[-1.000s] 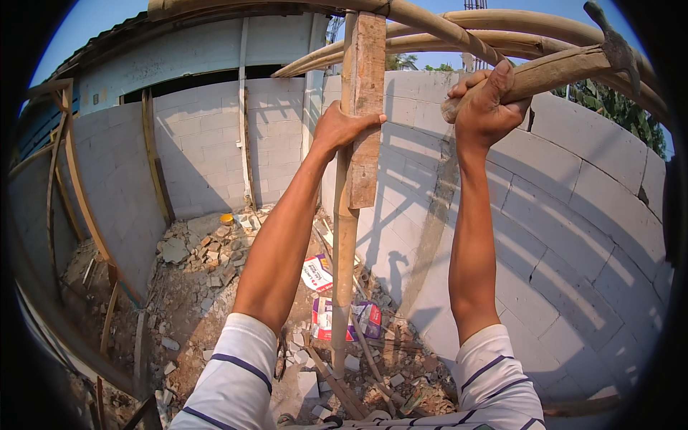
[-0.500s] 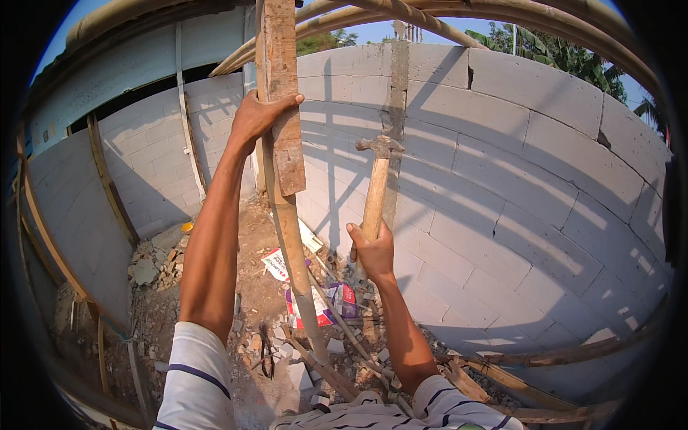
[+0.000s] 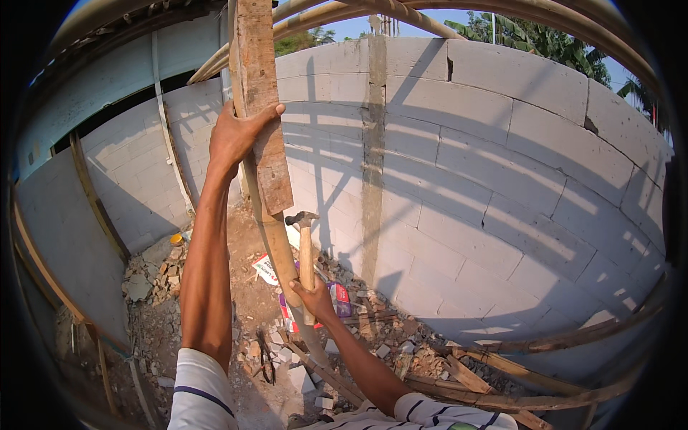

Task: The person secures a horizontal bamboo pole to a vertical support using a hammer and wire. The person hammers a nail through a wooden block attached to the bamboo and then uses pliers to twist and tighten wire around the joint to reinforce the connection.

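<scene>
A rough wooden plank (image 3: 271, 168) stands nearly upright against a bamboo pole (image 3: 275, 244), which runs down toward the rubble. High up, my left hand (image 3: 240, 136) is closed round the plank, its thumb lying across the front face; its other fingers are largely hidden behind the wood. My right hand (image 3: 314, 298) grips a claw hammer (image 3: 307, 254) by the lower part of its wooden handle. The hammer points upward, with its metal head just below and to the right of the plank's bottom end. In this view the right hand overlaps the pole's edge.
A grey block wall (image 3: 459, 172) curves across the right side. Bamboo poles (image 3: 330, 16) cross overhead. Rubble (image 3: 301, 378), a dark long-handled tool (image 3: 266, 358) and a purple printed sack (image 3: 340, 304) lie below. Loose timber (image 3: 516, 369) lies at the lower right.
The hammer in my right hand has moved down and left, from in front of the wall to the plank's lower end. My left hand keeps its hold on the plank. The view has shifted slightly.
</scene>
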Tool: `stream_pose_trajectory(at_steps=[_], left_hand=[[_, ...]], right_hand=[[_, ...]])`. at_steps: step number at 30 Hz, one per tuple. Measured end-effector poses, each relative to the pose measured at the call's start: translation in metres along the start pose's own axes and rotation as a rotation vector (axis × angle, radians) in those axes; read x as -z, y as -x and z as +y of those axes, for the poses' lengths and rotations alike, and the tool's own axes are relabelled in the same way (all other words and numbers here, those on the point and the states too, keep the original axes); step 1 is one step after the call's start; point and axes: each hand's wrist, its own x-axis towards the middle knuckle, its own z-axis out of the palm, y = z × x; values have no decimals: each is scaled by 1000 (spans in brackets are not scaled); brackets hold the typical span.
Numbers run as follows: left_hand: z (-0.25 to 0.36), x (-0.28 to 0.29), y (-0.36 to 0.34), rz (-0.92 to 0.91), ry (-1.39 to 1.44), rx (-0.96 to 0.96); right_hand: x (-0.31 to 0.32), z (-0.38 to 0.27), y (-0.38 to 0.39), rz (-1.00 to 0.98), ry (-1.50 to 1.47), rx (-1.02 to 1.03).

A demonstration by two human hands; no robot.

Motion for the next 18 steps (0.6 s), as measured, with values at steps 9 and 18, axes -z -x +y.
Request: stream_pose_trajectory(at_steps=[9, 18], left_hand=[[-9, 1, 12, -56, 15, 41], [-2, 29, 18, -265, -27, -205]], right_hand=[[21, 4, 23, -23, 125, -101], [81, 11, 137, -7, 16, -406]])
